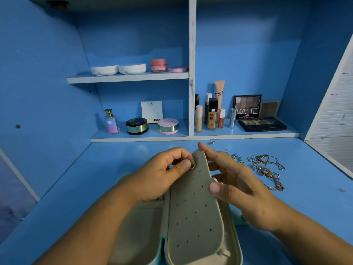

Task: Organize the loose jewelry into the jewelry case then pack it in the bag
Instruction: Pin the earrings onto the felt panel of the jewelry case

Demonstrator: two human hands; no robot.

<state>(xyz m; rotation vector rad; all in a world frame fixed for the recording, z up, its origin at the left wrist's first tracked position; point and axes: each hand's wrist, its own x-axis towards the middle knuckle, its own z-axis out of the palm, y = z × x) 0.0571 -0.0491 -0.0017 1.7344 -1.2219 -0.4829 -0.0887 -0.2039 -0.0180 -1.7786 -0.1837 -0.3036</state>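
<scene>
An open jewelry case (133, 232) lies on the blue desk in front of me. Its beige earring panel (194, 207), dotted with small holes, stands lifted. My left hand (162, 173) pinches a round stud earring (192, 163) against the panel's upper edge. My right hand (235, 180) grips the panel from its right side, thumb on the front and fingers behind. Loose gold and silver chains (267, 169) lie tangled on the desk to the right. A few small earrings (236, 156) sit beside them, and one stud (212, 143) lies farther back. No bag is in view.
Behind the desk, shelves hold cosmetics: a perfume bottle (111, 121), compacts (168, 126), foundation bottles (212, 117) and eyeshadow palettes (261, 124). The upper shelf (129, 77) carries jars. A white slatted panel (336, 111) borders the right side.
</scene>
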